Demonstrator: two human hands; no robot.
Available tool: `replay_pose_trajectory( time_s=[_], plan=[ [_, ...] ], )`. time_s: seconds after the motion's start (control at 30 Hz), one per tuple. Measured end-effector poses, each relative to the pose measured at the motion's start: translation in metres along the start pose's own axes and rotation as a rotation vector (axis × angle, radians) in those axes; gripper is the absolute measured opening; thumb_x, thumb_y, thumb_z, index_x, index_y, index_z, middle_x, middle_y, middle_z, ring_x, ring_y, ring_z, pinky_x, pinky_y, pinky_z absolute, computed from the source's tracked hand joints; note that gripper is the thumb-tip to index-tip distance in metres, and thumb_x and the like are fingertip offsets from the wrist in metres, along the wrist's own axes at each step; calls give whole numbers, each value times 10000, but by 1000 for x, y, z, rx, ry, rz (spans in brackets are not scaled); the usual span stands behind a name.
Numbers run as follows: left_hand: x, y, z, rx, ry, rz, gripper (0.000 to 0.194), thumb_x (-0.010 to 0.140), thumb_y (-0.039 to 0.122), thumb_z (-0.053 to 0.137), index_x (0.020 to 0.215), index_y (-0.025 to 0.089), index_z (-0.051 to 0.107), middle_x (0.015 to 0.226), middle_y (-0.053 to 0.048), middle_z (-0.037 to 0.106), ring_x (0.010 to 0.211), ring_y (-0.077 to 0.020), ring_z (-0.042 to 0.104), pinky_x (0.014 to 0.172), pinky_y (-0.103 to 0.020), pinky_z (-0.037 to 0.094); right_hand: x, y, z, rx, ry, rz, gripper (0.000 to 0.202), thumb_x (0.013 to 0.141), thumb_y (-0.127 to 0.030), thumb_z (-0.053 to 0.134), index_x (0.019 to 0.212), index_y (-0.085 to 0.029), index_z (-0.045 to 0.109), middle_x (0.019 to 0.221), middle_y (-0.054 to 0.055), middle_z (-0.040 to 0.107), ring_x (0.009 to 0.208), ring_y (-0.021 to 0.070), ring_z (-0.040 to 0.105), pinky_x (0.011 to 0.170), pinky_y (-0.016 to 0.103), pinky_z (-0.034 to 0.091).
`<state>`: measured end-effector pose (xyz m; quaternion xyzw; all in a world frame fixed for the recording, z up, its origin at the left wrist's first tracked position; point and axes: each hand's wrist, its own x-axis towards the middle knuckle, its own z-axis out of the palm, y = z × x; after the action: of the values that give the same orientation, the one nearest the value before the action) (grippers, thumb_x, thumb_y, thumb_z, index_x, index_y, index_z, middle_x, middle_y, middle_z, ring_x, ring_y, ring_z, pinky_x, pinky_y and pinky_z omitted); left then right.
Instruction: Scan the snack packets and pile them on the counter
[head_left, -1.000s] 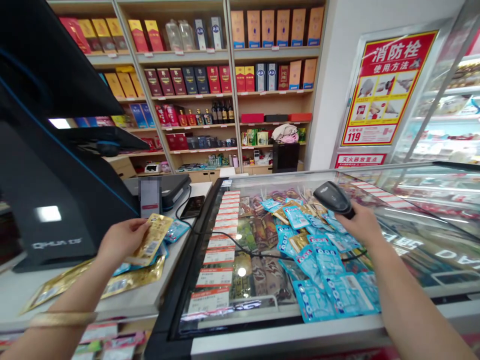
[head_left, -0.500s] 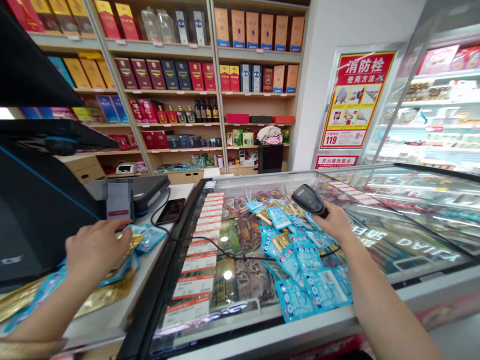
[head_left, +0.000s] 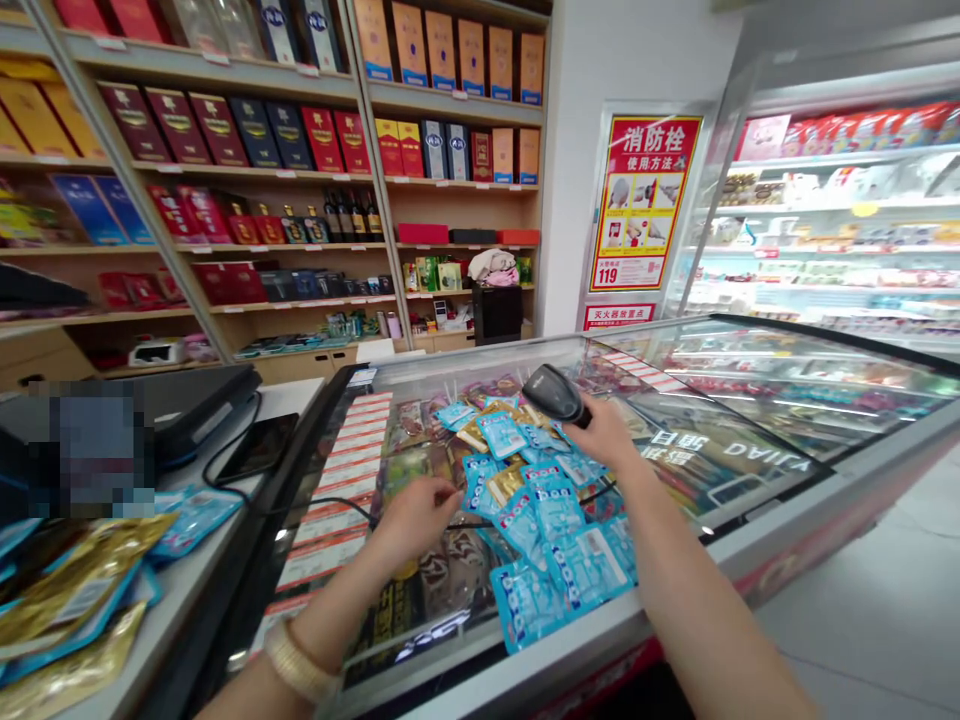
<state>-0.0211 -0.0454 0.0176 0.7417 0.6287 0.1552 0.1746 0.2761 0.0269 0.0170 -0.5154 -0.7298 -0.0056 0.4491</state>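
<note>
My right hand (head_left: 600, 430) is wrapped round the grip of a black handheld barcode scanner (head_left: 553, 392), held over a heap of small packets. Most of these are blue packets (head_left: 551, 505); a few gold packets (head_left: 506, 483) lie among them on the freezer's glass top (head_left: 431, 440). At the heap's left edge is my left hand (head_left: 421, 515), its fingers curled in and nothing visible in them. Whether its fingertips touch a packet is unclear. A second pile, of gold packets (head_left: 82, 590) and blue packets (head_left: 191, 520), lies on the counter at left.
The scanner's black cord (head_left: 330, 502) runs across the glass to the counter (head_left: 176, 610). A dark phone (head_left: 261, 447) lies by a black flat device (head_left: 202, 405). Price labels (head_left: 341, 480) line the freezer's left side. Shelves of boxes (head_left: 262, 135) stand behind.
My left hand has left the counter pile and moved right to the heap on the glass. The view has turned right. My right hand still holds the barcode scanner over the packets.
</note>
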Motion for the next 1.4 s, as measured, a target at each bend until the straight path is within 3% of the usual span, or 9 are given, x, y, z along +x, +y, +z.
replay_pose_trajectory(
  time_s=[0.27, 0.4, 0.53, 0.67, 0.77, 0.97, 1.17, 1.4],
  plan=[
    [10, 19, 14, 106, 11, -163, 309, 793, 472, 549, 672, 220, 680, 842, -87, 720, 903, -294, 650, 719, -350, 410, 1, -5, -3, 22, -53, -28, 240, 700, -313, 576, 877, -186, 677, 741, 45, 680, 671, 202, 605, 627, 270, 419],
    [14, 8, 16, -177, 104, -182, 205, 701, 388, 622, 595, 214, 606, 643, -27, 664, 694, -220, 624, 640, -305, 402, 1, -9, -5, 13, -74, -39, 247, 693, -281, 596, 907, -190, 678, 790, 53, 702, 720, 220, 628, 659, 283, 434],
    [14, -14, 4, -447, 250, -137, 239, 609, 413, 672, 563, 209, 557, 521, 17, 578, 547, -168, 536, 543, -273, 385, 1, -14, -5, 31, -104, -52, 209, 692, -272, 614, 875, -194, 676, 754, 38, 697, 708, 217, 635, 663, 280, 441],
    [6, -29, -17, -771, 321, -213, 328, 557, 452, 744, 668, 196, 571, 552, 12, 609, 530, -172, 575, 508, -273, 441, 0, -25, -3, 69, -141, -91, 209, 691, -239, 608, 882, -193, 678, 743, 34, 691, 686, 206, 634, 647, 266, 434],
    [0, -35, -28, -976, 413, -315, 315, 573, 364, 761, 736, 196, 549, 570, 12, 627, 494, -163, 588, 483, -276, 476, -3, -35, 0, 131, -194, -154, 249, 698, -228, 618, 938, -203, 677, 833, 42, 712, 763, 209, 653, 699, 267, 446],
    [-2, -43, -30, -1185, 604, -376, 295, 596, 173, 727, 824, 184, 540, 670, 10, 654, 523, -118, 611, 508, -229, 503, -10, -57, 11, 135, -338, -292, 173, 711, -236, 639, 880, -210, 665, 806, 28, 704, 749, 186, 647, 675, 242, 421],
    [-1, -43, -28, -1297, 616, -341, 362, 535, 150, 759, 864, 171, 609, 772, -16, 679, 645, -134, 650, 583, -243, 533, -16, -73, 18, 106, -452, -336, 119, 716, -258, 658, 831, -225, 656, 765, 10, 693, 725, 173, 642, 661, 228, 415],
    [-2, -39, -25, -1262, 610, -261, 440, 451, 249, 799, 855, 174, 640, 796, -24, 680, 680, -154, 646, 591, -253, 518, -18, -74, 24, 85, -508, -331, 160, 718, -235, 648, 877, -235, 659, 818, 10, 714, 793, 181, 666, 687, 222, 424]
  ],
)
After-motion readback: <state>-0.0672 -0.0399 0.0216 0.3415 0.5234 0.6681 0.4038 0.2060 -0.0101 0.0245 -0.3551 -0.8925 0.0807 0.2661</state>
